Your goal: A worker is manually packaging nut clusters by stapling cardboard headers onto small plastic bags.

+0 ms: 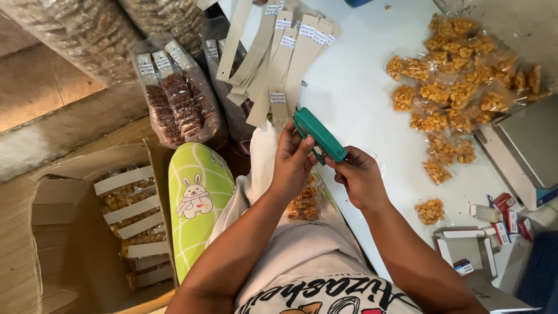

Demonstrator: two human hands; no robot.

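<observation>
My left hand (292, 160) and my right hand (357, 176) both grip a teal stapler (318, 135) held above my lap at the edge of the white table (354, 87). The left hand pinches its near end, and the right hand holds it from below on the right. Under my hands a clear packet of golden snacks (303, 202) lies on my lap. Just beyond the stapler, a fan of beige cardboard header strips (279, 55) with small white labels hangs over the table edge.
A heap of clear packets of golden snacks (459, 87) lies on the table's right, beside a silver scale (532, 148). Small staple boxes (504, 218) sit lower right. Left: a cardboard box (70, 232) of finished packets, a green cushion (197, 197), bagged snacks (177, 102).
</observation>
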